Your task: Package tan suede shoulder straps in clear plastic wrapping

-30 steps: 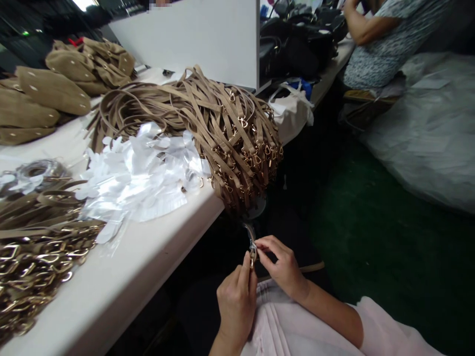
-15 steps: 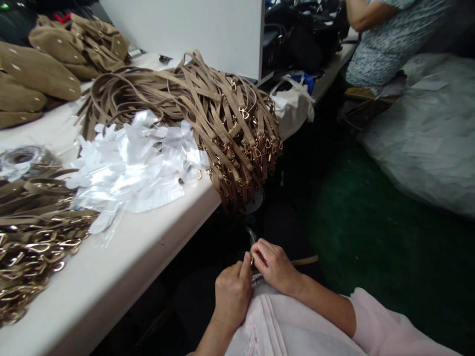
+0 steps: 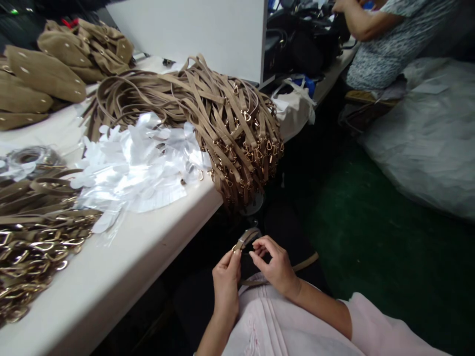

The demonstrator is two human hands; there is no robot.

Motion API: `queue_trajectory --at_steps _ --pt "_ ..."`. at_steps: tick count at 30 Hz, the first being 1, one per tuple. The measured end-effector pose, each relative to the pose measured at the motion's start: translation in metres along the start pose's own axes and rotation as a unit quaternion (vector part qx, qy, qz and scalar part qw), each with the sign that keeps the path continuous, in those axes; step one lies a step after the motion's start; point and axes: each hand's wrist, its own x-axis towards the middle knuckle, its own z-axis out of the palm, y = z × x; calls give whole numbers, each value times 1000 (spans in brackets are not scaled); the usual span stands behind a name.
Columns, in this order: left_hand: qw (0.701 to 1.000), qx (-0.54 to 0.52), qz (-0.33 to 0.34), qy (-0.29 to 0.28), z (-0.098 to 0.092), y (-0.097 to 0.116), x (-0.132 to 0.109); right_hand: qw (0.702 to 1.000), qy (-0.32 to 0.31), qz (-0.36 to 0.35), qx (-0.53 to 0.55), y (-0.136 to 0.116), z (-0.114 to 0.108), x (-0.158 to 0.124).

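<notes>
My left hand [image 3: 227, 284] pinches a brown strap [image 3: 248, 238] by its gold metal fitting, low in front of my lap. From there the strap curves up and round, and a length of it lies across my lap and comes out beyond my right wrist. Just right of the fitting is my right hand [image 3: 275, 267], its thumb and fingers curled but apart, with nothing visible between them. On the table corner lies a big heap of brown straps [image 3: 208, 106], their gold clasps hanging over the edge.
Clear plastic pieces [image 3: 137, 163] lie on the white table [image 3: 159, 235]. More straps with gold hardware [image 3: 37, 247] are at the left, brown bags [image 3: 48, 71] behind. A white panel [image 3: 193, 37] stands at the back. At right are another person [image 3: 382, 54] and a large plastic sack [image 3: 434, 143].
My left hand has moved slightly left with the strap's fitting, and more of the strap's curve shows. My right hand's fingers have come away from the fitting and spread apart.
</notes>
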Motion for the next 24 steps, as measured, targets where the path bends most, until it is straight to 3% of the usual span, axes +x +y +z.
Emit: queue_trajectory --at_steps 4,11,17,24 --pt "990 -126 -65 -27 4 2 -3 999 6 -30 -31 2 8 5" --pt "987 -129 -87 -34 9 3 -8 995 17 -70 -71 4 10 5" --pt "1000 -19 -13 2 7 -2 -10 999 15 -31 -27 4 10 8" --pt "989 113 95 12 8 5 -15 1000 8 -24 -18 4 8 7"
